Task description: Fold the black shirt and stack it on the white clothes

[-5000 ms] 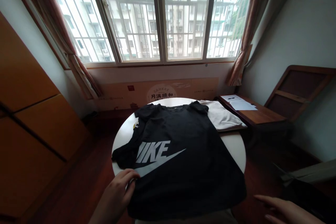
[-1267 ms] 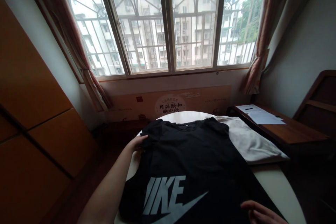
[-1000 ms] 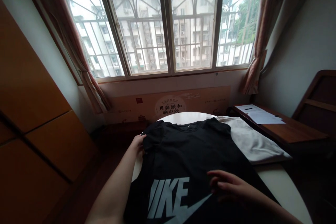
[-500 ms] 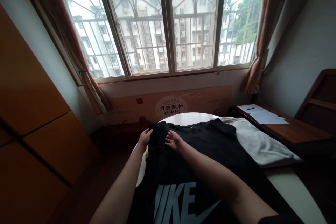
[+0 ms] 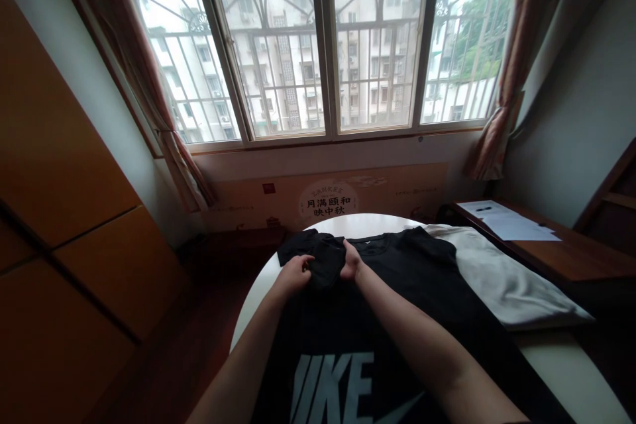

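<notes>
A black T-shirt (image 5: 407, 285) lies spread on a white round table (image 5: 251, 308), its neckline at the far side and pale "NIKE" lettering towards me. Over its left shoulder, a bunched piece of black cloth (image 5: 326, 264) is held between my hands. My left hand (image 5: 297, 273) pinches its left edge with curled fingers. On the other side, my right hand (image 5: 352, 261) grips the right edge, thumb up. Whether this cloth is the shirt's own sleeve or a separate piece, I cannot tell.
A folded whitish cloth (image 5: 517, 278) lies under the shirt's right side. To the right stands a brown wooden desk (image 5: 586, 255) with white papers (image 5: 517, 225) on it. Orange-brown cabinets (image 5: 99, 252) are at the left, a barred window (image 5: 328, 79) ahead.
My left hand has moved right and slightly down. My right hand, open before, has closed on the black cloth, which is now bunched between both hands. The view has shifted slightly.
</notes>
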{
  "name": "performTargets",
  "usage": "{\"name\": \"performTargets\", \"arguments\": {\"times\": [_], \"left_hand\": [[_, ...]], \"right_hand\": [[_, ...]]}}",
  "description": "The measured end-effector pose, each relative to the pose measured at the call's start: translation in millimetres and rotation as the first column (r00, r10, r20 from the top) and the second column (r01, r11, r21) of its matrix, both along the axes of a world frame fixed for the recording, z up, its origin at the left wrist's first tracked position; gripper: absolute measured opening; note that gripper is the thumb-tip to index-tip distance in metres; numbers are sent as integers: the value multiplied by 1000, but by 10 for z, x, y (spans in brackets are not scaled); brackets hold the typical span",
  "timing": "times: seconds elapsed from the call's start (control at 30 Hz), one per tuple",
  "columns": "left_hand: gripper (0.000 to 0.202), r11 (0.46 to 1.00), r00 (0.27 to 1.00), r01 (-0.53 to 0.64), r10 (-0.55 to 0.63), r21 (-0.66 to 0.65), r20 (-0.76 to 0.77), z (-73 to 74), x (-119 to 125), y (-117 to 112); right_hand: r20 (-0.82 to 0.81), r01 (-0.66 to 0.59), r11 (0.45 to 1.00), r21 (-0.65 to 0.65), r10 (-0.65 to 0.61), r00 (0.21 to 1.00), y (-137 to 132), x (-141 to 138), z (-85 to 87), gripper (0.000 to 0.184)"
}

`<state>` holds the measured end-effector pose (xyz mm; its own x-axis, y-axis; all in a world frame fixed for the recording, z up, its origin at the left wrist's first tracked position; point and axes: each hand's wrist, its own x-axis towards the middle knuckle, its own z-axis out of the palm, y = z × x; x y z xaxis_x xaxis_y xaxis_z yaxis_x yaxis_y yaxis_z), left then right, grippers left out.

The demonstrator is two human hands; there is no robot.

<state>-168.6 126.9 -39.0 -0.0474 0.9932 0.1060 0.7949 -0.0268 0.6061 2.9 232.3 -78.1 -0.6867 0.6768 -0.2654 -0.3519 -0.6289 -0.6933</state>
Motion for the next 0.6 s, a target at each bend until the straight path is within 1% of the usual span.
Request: {"name": "performTargets", "arguments": {"times": [0.07,0.13,0.17,0.2,0.27,0.37,0.43,0.47,0.6], "left_hand": [[60,1000,998,-10,9,-15,-59,-73,5,-108],[71,999,983,-26,20,-30,-183,-152,59,-191],[72,999,965,-46,37,-29,-259,-187,99,-219],[71,997,942,-71,60,-23,-331,-216,141,-238],[64,992,900,-123,112,1,-421,-256,215,-255],[55,987,891,-158,156,30,-426,-276,263,-264],[50,986,894,-159,168,58,-415,-273,264,-279],[48,985,899,-153,173,82,-403,-269,263,-290],[40,980,918,-100,157,170,-365,-265,266,-329]], "right_hand": [[39,-4,1000,23,3,999,70,51,-40,64],[99,-6,999,44,1,995,150,67,-90,45],[136,-5,998,55,-2,991,193,64,-114,39],[177,-4,998,68,-8,984,236,55,-135,39],[259,1,995,100,-27,965,316,31,-160,51],[356,12,988,157,-67,932,408,8,-166,63],[404,15,982,187,-91,910,450,12,-166,62],[428,16,980,198,-101,898,469,20,-168,58],[503,18,967,254,-148,851,561,51,-182,31]]}}
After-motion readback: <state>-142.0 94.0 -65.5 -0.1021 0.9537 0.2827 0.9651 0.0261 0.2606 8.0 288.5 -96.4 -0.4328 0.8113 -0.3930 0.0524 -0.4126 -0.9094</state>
